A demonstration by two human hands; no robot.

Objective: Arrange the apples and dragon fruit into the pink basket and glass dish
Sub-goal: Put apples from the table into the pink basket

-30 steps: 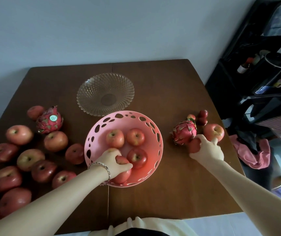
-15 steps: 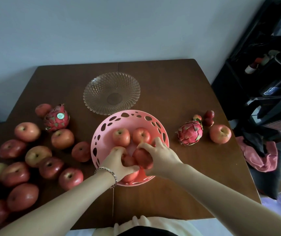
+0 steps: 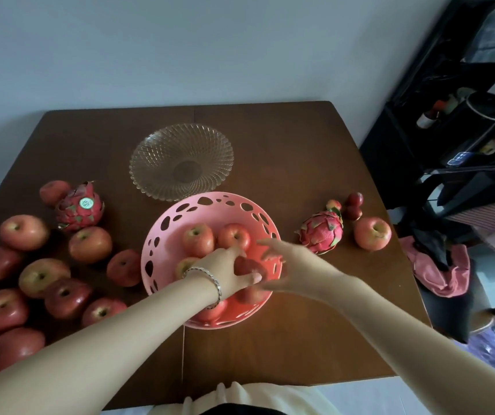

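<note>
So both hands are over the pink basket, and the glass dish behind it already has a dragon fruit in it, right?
Not quite. The head view shows both hands, left hand and right hand, over the pink basket, but the glass dish behind it holds nothing. The dragon fruits lie on the table, one to the left and one to the right of the basket.

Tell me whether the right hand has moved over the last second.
Yes. The right hand left the right-side dragon fruit and moved left, over the pink perforated plastic basket.
</note>
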